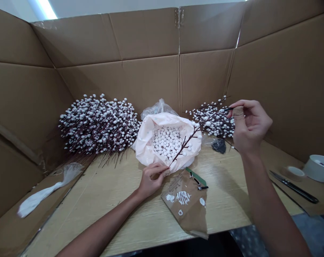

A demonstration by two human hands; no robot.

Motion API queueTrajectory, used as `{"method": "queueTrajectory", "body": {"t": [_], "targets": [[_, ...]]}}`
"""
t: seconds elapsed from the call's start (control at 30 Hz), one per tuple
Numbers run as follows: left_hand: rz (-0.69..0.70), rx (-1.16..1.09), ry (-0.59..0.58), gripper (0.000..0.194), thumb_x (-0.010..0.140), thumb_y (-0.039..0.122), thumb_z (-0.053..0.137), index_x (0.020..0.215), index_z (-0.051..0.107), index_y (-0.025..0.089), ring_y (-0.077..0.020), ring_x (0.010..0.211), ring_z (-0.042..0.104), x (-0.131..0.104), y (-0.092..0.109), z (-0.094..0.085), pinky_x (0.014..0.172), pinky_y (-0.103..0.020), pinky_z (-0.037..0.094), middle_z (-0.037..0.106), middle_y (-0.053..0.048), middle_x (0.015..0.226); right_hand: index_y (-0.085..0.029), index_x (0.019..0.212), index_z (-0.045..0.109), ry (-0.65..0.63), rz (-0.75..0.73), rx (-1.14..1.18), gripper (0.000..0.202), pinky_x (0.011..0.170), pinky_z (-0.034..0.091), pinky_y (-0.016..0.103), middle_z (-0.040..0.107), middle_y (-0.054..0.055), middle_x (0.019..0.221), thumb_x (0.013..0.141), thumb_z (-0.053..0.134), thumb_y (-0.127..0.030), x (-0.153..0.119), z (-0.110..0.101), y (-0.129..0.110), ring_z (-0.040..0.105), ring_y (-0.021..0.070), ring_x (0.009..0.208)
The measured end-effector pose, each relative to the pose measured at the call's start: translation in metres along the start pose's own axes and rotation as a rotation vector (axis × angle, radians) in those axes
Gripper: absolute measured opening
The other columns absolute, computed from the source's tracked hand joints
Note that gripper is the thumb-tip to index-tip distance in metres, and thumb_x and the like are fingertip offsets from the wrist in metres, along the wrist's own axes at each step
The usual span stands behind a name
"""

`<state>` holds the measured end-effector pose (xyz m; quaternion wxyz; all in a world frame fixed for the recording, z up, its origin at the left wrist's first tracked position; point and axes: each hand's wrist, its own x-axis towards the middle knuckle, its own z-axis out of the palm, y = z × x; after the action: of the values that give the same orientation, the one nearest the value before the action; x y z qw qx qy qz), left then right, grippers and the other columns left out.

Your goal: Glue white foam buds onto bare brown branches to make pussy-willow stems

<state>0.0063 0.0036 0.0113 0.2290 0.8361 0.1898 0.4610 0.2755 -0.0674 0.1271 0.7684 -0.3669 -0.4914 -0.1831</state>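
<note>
My left hand (153, 180) pinches the lower end of a brown artificial berry branch (185, 143) between thumb and fingers. The branch tilts up to the right over a bag of white foam balls (169, 142), with a few white balls near its upper twigs. Raised at the right, my right hand (249, 121) is closed, fingertips pressed on something thin and dark that I cannot make out. Brown tape wraps its thumb. Below the bag lies a piece of brown cardboard (187, 214) with white glue-like smears and small black bits along a green strip.
A large heap of white-berried branches (99, 123) lies at left, a smaller bunch (214, 117) behind my right hand. At right are a black pointed tool (294, 186), a tape roll (295, 172) and a white bowl (319, 167). A white-filled plastic bag (41, 196) lies left. Cardboard walls (148, 39) surround the table.
</note>
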Motion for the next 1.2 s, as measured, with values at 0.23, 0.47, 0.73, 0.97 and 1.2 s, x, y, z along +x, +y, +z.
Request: {"method": "queueTrajectory", "body": {"t": [0.23,0.47,0.73,0.97,1.2], "targets": [[0.003,0.01,0.002,0.016,0.077,0.012,0.063,0.083,0.077,0.016,-0.0147,0.063,0.066,0.001,0.002,-0.001,0.059,-0.023,0.053,0.073,-0.007,0.071,-0.016,0.081,0.064,0.04,0.019,0.017,0.012,0.056,0.041,0.027,0.056,0.003,0.074,0.083,0.063,-0.027,0.001,0.0,0.002,0.052,0.0108,0.059],[-0.006,0.004,-0.005,0.017,0.077,0.012,0.063,0.084,0.077,0.017,-0.0146,0.064,0.066,0.001,0.002,0.0,0.06,-0.023,0.054,0.073,-0.007,0.073,-0.016,0.083,0.065,0.017,-0.015,-0.019,0.012,0.056,0.041,0.027,0.056,0.003,0.076,0.084,0.061,-0.027,0.0,0.001,-0.005,0.052,0.0108,0.06],[0.001,0.007,-0.011,0.017,0.077,0.011,0.062,0.084,0.077,0.017,-0.015,0.065,0.067,0.001,0.001,-0.001,0.06,-0.023,0.054,0.073,-0.007,0.073,-0.015,0.084,0.066,0.007,-0.04,-0.037,0.01,0.057,0.04,0.027,0.057,0.004,0.078,0.084,0.06,-0.022,-0.001,0.001,-0.008,0.052,0.0113,0.063],[-0.022,0.011,-0.004,0.015,0.078,0.014,0.063,0.083,0.077,0.016,-0.0145,0.063,0.066,0.001,0.003,0.0,0.059,-0.023,0.053,0.073,-0.007,0.071,-0.016,0.082,0.065,-0.003,-0.033,-0.049,0.01,0.058,0.039,0.028,0.057,0.004,0.077,0.084,0.061,-0.025,-0.001,0.0,-0.005,0.052,0.0121,0.064],[-0.019,0.002,-0.009,0.016,0.077,0.012,0.063,0.083,0.077,0.017,-0.0152,0.064,0.067,0.001,0.002,-0.001,0.059,-0.023,0.053,0.073,-0.007,0.072,-0.016,0.082,0.067,-0.038,0.0,0.008,0.008,0.057,0.037,0.028,0.057,0.003,0.075,0.083,0.063,-0.023,-0.002,-0.002,-0.005,0.051,0.0125,0.064]]}}
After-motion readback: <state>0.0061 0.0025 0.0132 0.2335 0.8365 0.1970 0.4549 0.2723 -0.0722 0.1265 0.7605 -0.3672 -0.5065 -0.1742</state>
